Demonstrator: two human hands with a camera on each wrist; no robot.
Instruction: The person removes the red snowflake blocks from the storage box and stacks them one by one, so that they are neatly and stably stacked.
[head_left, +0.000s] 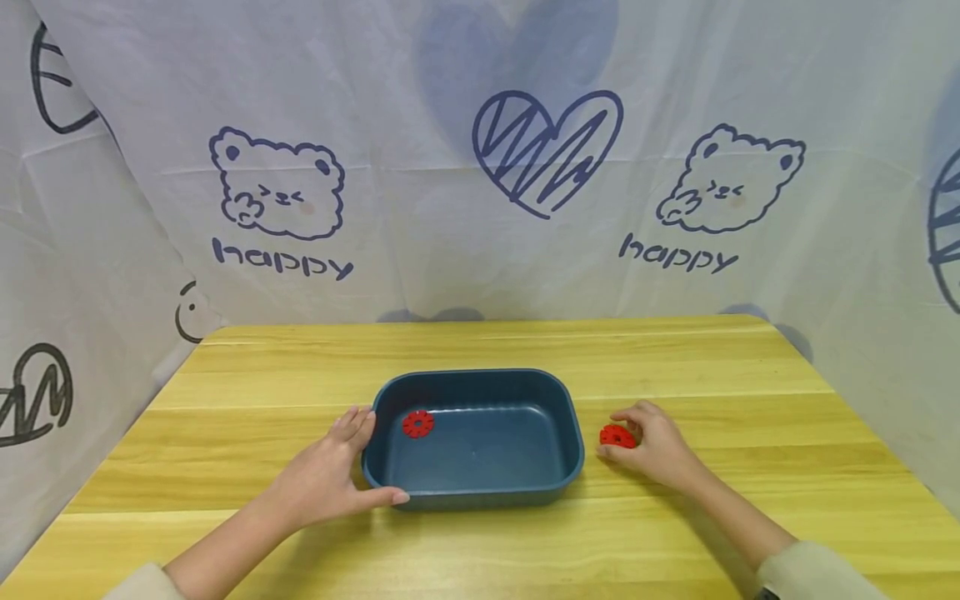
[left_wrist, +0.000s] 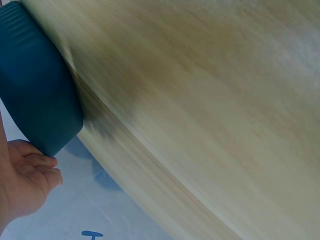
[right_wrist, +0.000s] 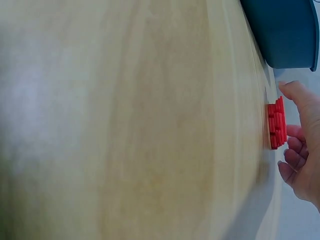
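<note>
In the head view my left hand (head_left: 330, 471) holds a dark teal plastic bin (head_left: 480, 498) at its near left corner, thumb along the front rim and fingers at the left side. The left wrist view has curled fingers (left_wrist: 42, 167) against the bin's lower corner. Inside the bin, at the left, lies one red notched disc (head_left: 417, 424). Right of the bin, my right hand (head_left: 660, 446) is spread around a small stack of red notched discs (right_wrist: 276, 125) on the table. A gap shows between the thumb tip and the stack; other fingers curve close beside it.
The bin stands on a light wood-grain table (head_left: 750, 375). Behind and at both sides hangs a white cloth (head_left: 420, 250) with bear and heart drawings. The bin's right wall is a short way from the right hand.
</note>
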